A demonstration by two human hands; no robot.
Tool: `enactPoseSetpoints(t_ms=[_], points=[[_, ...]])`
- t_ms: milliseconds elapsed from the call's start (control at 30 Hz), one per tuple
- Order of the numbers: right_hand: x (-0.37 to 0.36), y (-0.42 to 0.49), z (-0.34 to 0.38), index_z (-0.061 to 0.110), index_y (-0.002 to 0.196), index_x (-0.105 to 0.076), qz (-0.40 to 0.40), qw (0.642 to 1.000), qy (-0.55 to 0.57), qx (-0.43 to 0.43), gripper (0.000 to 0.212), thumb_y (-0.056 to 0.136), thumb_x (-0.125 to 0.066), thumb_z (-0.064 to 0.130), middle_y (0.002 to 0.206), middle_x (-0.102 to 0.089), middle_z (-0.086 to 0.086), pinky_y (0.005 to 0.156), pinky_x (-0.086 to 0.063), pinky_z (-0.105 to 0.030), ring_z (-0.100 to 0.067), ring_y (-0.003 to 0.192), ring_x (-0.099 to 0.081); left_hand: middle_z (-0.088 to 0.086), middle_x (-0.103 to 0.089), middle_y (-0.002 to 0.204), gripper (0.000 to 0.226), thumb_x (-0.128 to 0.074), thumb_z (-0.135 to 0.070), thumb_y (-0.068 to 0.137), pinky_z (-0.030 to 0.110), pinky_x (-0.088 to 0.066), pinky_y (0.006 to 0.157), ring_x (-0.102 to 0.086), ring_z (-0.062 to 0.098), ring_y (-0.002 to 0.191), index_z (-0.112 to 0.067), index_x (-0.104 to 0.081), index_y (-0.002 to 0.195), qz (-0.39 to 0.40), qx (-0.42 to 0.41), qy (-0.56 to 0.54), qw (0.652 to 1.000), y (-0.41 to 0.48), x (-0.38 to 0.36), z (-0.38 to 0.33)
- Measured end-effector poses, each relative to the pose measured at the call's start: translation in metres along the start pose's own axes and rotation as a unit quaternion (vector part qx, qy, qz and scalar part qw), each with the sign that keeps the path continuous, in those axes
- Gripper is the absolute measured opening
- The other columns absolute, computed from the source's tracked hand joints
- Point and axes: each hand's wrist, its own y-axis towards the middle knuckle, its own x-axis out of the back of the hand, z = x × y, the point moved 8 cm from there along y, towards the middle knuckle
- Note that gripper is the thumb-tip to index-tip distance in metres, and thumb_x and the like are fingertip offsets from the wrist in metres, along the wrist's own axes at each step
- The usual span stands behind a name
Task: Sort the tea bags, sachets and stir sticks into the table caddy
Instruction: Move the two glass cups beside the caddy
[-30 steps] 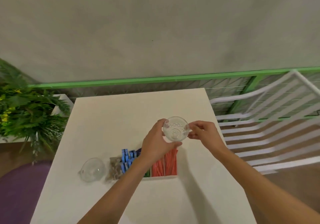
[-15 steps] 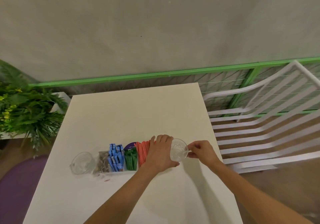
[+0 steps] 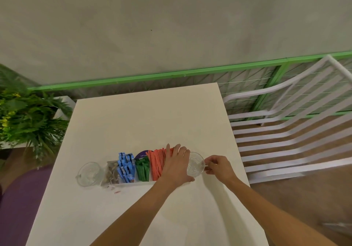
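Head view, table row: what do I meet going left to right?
Left glass cup, tea bags, blue sachets, green sachets, red striped sticks, left hand, held glass cup, right hand.

blue sachets (image 3: 125,166), green sachets (image 3: 142,170), red-striped sticks (image 3: 157,163)

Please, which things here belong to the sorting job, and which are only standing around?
Job: caddy, tea bags, blue sachets, green sachets, red sticks.
Just around: held glass, left glass, plant, chair.
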Motion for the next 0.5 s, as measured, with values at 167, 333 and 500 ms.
enactPoseSetpoints(t_ms=[167, 333, 500], points=[[0.006, -0.012, 0.017, 0.014, 0.093, -0.069, -0.013, 0.993, -0.106, 0.046, 0.016, 0.096, -0.054, 0.016, 0.092, -0.071, 0.001, 0.068, -0.055, -0.028, -0.018, 0.077, -0.070, 0.003, -0.019, 0.158, 0.109, -0.058, -0.074, 0.071, 0.058, 0.005, 0.116, -0.003, 0.026, 0.149, -0.016, -0.013, 0.152, -0.008, -0.007, -0.024, 1.000, -0.011, 0.005, 0.001], [0.016, -0.030, 0.050, 0.016, 0.112, -0.065, -0.048, 0.965, -0.218, 0.137, 0.019, 0.095, -0.058, 0.019, 0.107, -0.058, 0.006, 0.082, -0.041, -0.021, -0.011, 0.091, -0.057, -0.003, -0.030, 0.152, 0.070, -0.051, -0.050, 0.091, 0.048, -0.007, 0.120, -0.017, 0.019, 0.146, -0.023, -0.024, 0.149, -0.108, -0.004, -0.161, 0.981, -0.037, 0.034, 0.010], [-0.006, -0.074, 0.096, 0.012, 0.092, -0.068, -0.001, 0.949, -0.216, 0.228, 0.011, 0.094, -0.058, 0.017, 0.091, -0.066, 0.002, 0.076, -0.046, -0.022, -0.014, 0.084, -0.060, -0.006, -0.063, 0.118, 0.040, -0.055, -0.024, 0.094, 0.032, -0.043, 0.098, -0.055, 0.012, 0.110, -0.021, -0.051, 0.134, -0.191, 0.007, -0.290, 0.938, -0.085, 0.064, 0.026]])
